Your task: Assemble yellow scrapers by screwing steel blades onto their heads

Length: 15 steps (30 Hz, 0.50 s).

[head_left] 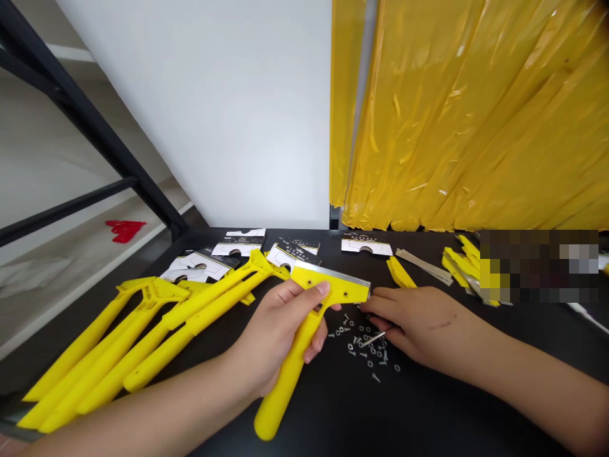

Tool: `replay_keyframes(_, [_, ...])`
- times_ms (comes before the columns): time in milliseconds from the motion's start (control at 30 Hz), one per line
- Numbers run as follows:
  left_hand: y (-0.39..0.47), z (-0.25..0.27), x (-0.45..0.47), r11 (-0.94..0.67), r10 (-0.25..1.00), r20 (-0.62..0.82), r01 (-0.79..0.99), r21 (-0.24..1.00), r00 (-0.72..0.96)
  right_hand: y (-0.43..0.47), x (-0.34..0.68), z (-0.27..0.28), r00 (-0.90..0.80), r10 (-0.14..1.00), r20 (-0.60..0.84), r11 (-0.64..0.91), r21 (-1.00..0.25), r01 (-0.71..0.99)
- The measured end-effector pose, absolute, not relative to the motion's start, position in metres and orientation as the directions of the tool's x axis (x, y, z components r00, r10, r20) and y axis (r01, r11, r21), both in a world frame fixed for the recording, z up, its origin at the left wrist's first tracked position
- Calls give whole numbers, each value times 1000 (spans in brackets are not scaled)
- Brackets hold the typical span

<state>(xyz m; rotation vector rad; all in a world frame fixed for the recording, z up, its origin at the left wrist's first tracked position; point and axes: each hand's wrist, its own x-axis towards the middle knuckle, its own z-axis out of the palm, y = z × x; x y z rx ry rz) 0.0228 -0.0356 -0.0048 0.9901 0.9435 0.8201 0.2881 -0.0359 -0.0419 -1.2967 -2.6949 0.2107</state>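
My left hand (290, 330) is closed round a yellow scraper (285, 387) just below its head, the thumb lying on the head's face. A metal blade edge runs along the top of the head, and two small holes show in the face. My right hand (409, 317) is by the right end of the head, its fingers curled. From under those fingers a thin metal rod (374, 339) sticks out over the small screws and nuts (371, 364) scattered on the black table. The rod's other end is hidden in the hand.
Several yellow scraper handles (109, 349) lie at the left. Printed cards (366, 245) are at the back. Yellow head pieces (400, 273) and flat metal strips (423, 266) lie beyond my right hand. Behind the table stand a white panel (238, 114) and yellow plastic sheeting (466, 114).
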Motion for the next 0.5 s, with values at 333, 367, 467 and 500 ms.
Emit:
replay_keyframes(333, [-35, -5, 23, 328, 889, -264, -117, 937, 374, -34, 290, -45, -622, 779, 77, 623, -206, 755])
replay_keyframes(367, [-35, -5, 23, 327, 889, -263, -117, 938, 375, -33, 291, -44, -621, 781, 73, 620, -217, 754])
replay_keyframes(467, [-36, -5, 24, 325, 888, -260, -118, 938, 380, -32, 293, -43, -622, 782, 53, 612, -258, 748])
replay_keyframes(500, [-36, -6, 24, 326, 887, -260, -118, 938, 381, -32, 292, -43, -622, 781, 47, 609, -274, 744])
